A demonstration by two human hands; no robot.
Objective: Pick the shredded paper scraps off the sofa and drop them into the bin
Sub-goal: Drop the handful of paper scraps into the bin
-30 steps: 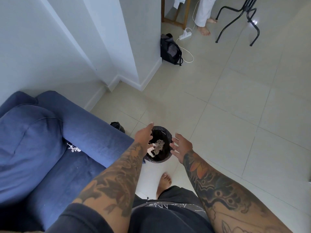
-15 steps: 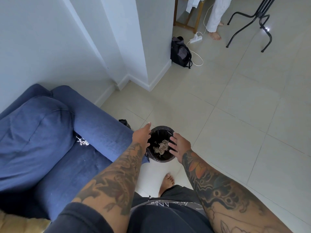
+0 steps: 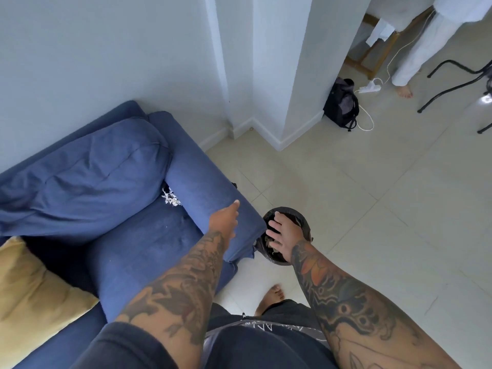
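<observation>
Floor [image 3: 372, 209]: pale tiles, filling the right half of the frame.
Sofa [image 3: 111, 198]: blue, in the left half, with a back cushion at upper left and an armrest running down to the centre.
Pillow [image 3: 32, 294]: yellow, at lower left on the seat.
Bag [image 3: 342, 103]: black, on the floor at upper right against the wall corner, with a white cable beside it.
Bin [image 3: 304, 223]: dark and round, on the floor just right of the armrest's end, near the centre; scraps show inside it under the right hand.
Left hand [image 3: 225, 217]: over the armrest, centre of frame, fingers straight and together, pointing toward upper right, holding nothing.
Right hand [image 3: 283, 234]: over the bin's mouth, fingers spread and reaching down into it; whether they touch the scraps inside cannot be told.
Scraps [image 3: 171, 198]: a small white clump on the seat, in the corner where cushion and armrest meet, left of centre, well apart from both hands.
</observation>
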